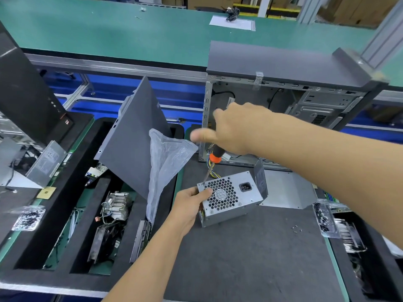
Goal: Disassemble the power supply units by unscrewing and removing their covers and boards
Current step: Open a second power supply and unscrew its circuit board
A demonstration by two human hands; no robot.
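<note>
A small silver power supply unit [234, 201] stands tilted on the dark mat, its fan grille and power socket facing me. My left hand [189, 202] grips its left edge, thumb on the grille. My right hand [231, 130] holds a screwdriver [214, 159] with a black and orange handle from above. The shaft slants down and its tip sits at the top left corner of the grille face. Yellow and black wires trail behind the unit. A flat silver metal cover [285, 189] lies just behind and to the right of it.
An open grey computer case [283, 105] stands behind the mat. At left, black foam trays [65, 214] hold a heatsink, fans, a leaning grey side panel [133, 131] and a plastic bag [165, 162]. Bags of screws [325, 216] lie at right, loose screws [296, 228] on the mat.
</note>
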